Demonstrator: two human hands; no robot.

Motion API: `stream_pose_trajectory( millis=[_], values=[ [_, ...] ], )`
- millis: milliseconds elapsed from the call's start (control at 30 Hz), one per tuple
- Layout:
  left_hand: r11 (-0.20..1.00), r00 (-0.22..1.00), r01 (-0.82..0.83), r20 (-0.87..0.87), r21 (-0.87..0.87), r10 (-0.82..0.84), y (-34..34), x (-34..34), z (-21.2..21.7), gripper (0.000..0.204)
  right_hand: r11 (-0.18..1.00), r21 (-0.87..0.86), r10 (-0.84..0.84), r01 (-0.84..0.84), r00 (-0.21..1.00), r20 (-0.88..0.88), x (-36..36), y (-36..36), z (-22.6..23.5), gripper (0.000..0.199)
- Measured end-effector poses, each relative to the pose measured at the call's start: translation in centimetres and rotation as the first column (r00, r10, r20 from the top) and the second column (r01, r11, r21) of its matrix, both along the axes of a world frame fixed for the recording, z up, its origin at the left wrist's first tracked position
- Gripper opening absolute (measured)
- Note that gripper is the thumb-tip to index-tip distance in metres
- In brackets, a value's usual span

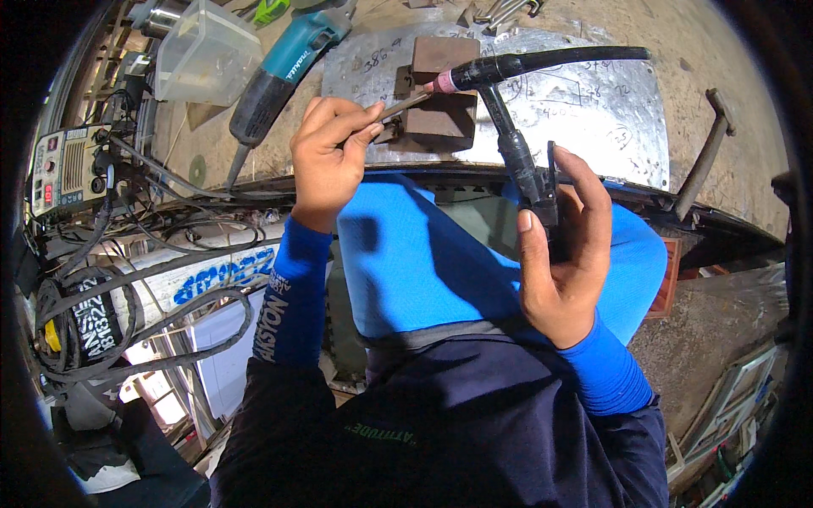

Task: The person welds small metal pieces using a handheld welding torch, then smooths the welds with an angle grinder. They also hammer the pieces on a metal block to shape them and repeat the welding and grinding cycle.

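Note:
My left hand (329, 157) pinches a short, thin metal rod (405, 106) between thumb and fingers. The rod's far end reaches the pink cup of a TIG welding torch (512, 148); whether they touch I cannot tell. My right hand (569, 262) is curled around the lower end of the torch's black handle, with the thumb on one side and fingers on the other. Beneath the torch head sit two brown rectangular blocks (447, 120), on a silvery metal plate (610, 110) covered in handwritten marks.
A teal and black power tool (292, 72) lies left of the plate, beside a clear plastic container (207, 55). At the right is a hammer (710, 152). A welding machine (72, 169) and looped black cables (135, 330) occupy the far left. My blue-covered legs are under the table edge.

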State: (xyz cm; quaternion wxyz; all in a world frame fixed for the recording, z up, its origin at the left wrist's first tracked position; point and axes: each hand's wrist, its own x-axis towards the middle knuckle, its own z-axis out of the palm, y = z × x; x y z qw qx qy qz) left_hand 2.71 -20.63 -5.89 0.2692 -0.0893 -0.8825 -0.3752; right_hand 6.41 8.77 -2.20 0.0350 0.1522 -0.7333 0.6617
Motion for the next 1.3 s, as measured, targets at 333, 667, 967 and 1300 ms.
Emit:
stream_pose_trajectory(
  millis=[333, 667, 967, 1300],
  values=[
    [0.999, 0.999, -0.025, 0.026, 0.021, 0.024, 0.23, 0.06, 0.18, 0.023, 0.998, 0.062, -0.009, 0.013, 0.998, -0.062, -0.02, 0.15, -0.02, 0.056],
    [0.996, 0.999, -0.040, -0.002, -0.082, 0.040, 0.11, -0.05, 0.34, 0.020, 0.984, 0.177, 0.032, -0.001, 0.984, -0.173, -0.50, 0.66, -0.27, 0.055],
    [1.000, 1.000, -0.027, 0.014, -0.009, 0.027, 0.24, 0.06, 0.27, 0.025, 0.998, 0.036, -0.053, 0.055, 0.997, -0.051, -0.54, 0.66, 0.25, 0.056],
    [1.000, 1.000, -0.008, 0.003, -0.019, 0.009, 0.12, -0.07, 0.19, 0.024, 0.995, 0.085, -0.038, 0.050, 0.990, -0.137, -0.81, 0.90, -0.13, 0.057]
  ],
)
